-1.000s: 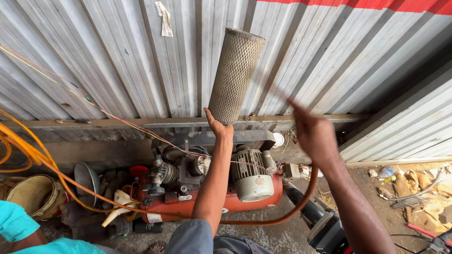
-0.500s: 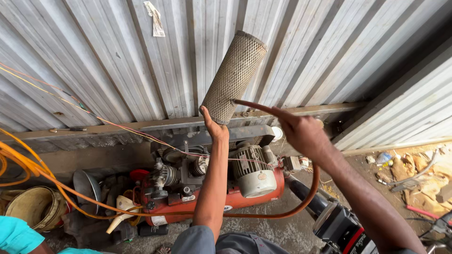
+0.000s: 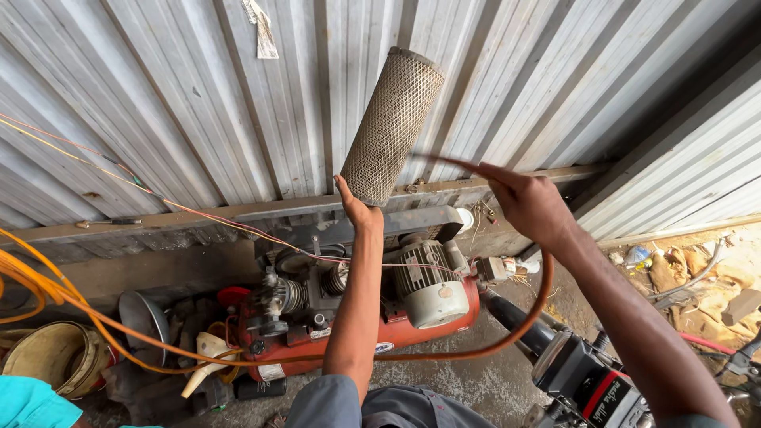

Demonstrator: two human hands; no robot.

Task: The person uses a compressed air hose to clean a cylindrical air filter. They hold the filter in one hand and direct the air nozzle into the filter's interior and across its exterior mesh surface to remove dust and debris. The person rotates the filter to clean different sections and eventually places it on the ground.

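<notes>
Behind both hands runs a corrugated metal wall [image 3: 198,103], and below them sits a red air compressor [image 3: 372,309] on the concrete floor. The left hand [image 3: 358,210] is closed around the bottom end of a tall cylindrical mesh air filter [image 3: 391,127], holding it upright and raised against the wall. Just right of it, the right hand [image 3: 529,204] grips an orange air hose [image 3: 507,317], whose end is aimed toward the filter's side. The step in hand looks like blowing the filter clean; that would call for sweeping the hose end along the mesh while turning the cylinder. The hose tip is motion-blurred, its nozzle unreadable, and a machine at lower right is cut off.
</notes>
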